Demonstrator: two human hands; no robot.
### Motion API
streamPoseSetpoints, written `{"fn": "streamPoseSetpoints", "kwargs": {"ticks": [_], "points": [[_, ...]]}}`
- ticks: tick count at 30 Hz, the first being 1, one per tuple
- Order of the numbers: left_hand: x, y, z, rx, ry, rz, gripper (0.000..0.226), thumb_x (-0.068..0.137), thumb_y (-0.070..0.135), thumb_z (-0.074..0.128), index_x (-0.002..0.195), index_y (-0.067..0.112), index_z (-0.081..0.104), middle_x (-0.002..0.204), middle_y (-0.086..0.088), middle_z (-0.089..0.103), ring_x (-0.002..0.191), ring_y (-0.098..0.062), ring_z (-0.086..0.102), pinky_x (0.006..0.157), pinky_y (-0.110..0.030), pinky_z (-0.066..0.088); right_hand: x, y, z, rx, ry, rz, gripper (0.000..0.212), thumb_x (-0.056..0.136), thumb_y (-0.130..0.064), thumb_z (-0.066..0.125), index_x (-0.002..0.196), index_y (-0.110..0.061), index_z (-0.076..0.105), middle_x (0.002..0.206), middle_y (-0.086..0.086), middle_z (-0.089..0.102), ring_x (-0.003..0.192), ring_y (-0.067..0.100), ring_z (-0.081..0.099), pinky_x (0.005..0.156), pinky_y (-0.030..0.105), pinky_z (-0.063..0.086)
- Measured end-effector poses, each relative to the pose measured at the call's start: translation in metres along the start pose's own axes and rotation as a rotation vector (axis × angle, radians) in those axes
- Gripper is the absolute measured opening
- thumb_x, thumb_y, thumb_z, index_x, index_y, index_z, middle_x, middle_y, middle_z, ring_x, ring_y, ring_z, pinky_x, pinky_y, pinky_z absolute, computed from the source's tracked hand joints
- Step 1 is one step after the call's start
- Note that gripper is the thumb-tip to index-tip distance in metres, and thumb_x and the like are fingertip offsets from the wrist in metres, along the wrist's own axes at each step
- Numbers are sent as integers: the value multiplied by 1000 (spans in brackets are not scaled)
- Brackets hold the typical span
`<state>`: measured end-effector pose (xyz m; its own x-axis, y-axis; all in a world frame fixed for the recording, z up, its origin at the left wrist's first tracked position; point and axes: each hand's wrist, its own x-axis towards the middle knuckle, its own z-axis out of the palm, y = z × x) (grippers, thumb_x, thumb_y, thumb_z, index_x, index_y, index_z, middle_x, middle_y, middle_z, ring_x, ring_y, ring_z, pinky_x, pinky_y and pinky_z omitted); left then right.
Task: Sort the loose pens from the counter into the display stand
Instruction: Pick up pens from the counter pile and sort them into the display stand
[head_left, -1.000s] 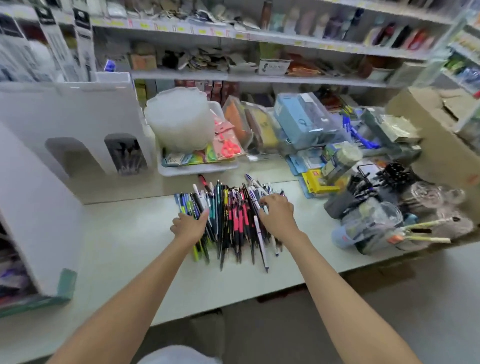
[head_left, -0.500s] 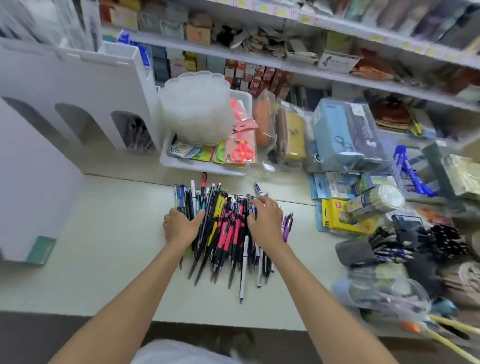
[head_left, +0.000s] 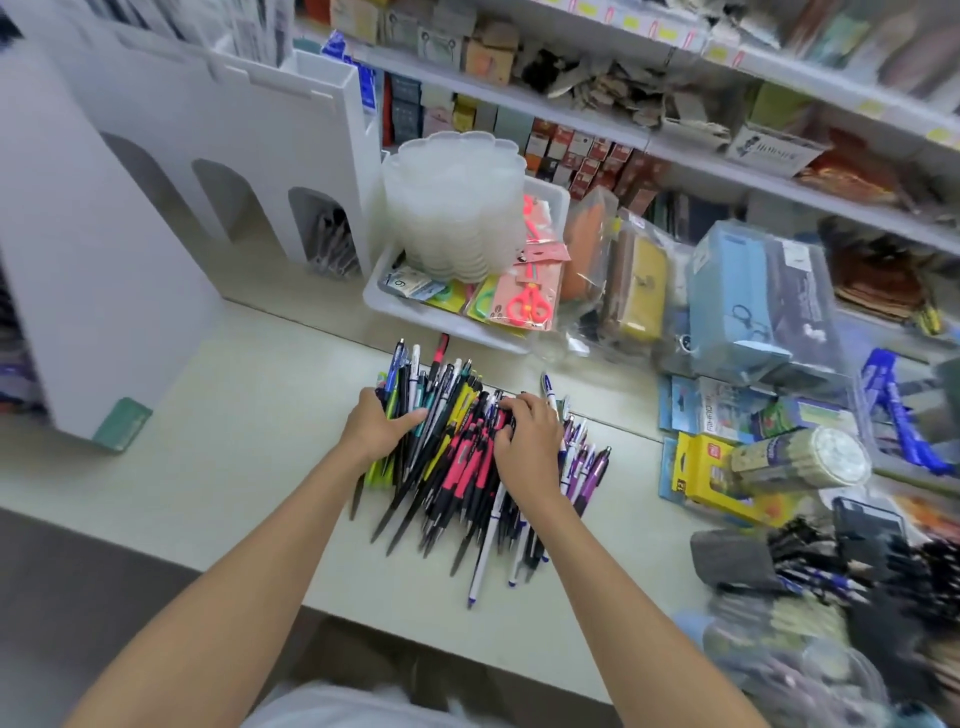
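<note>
Pens heaped mid-counter | your left hand spread flat, right hand fingers curled, bracketing pile to gather it | display stand far left, one slot part-filled

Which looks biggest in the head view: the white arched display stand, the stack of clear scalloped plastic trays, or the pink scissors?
1. White arched display stand
2. Stack of clear scalloped plastic trays
3. Pink scissors
</note>
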<state>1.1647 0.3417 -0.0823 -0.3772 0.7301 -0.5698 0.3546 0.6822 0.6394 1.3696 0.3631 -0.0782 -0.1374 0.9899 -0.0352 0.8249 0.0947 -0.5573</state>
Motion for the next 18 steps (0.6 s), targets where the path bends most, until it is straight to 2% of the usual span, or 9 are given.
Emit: {"fn": "streamPoseSetpoints", "kwargs": {"ticks": [2,4,8,12,18], "points": [[-3,0,1,13,13,3,81,85,51,69,139,3,32,137,-16,48,122,-34,49,91,-40,45,0,-2,1,0,18,1,36,88,-4,51,121,-14,63,126,2,53,126,21,39,112,35,22],[-4,-1,0,49,30,9,81,84,54,70,137,4,35,131,-13,51,118,-33,52,84,-37,45,-1,-4,2,0,32,6,36,88,-3,52,120,-13,64,125,2,53,124,21,40,110,35,24],[3,-10,-8,-103,16,80,52,75,46,82,106,13,56,98,-2,65,91,-21,63,75,-34,51,-1,-3,4,-12,33,9,36,88,-3,53,120,-13,64,125,2,54,125,21,40,111,34,22],[1,-17,-15,-217,-34,118,38,79,33,81,103,14,60,96,0,66,88,-15,62,75,-29,47,0,-1,6,-21,30,31,34,90,-5,52,121,-15,63,128,0,52,129,20,38,113,33,18],[0,-24,-38,-333,8,56,26,86,15,70,107,10,55,95,-6,59,87,-24,58,79,-35,48,-1,-4,4,-40,44,37,32,90,-6,52,119,-14,63,126,1,52,127,20,38,114,36,21]]}}
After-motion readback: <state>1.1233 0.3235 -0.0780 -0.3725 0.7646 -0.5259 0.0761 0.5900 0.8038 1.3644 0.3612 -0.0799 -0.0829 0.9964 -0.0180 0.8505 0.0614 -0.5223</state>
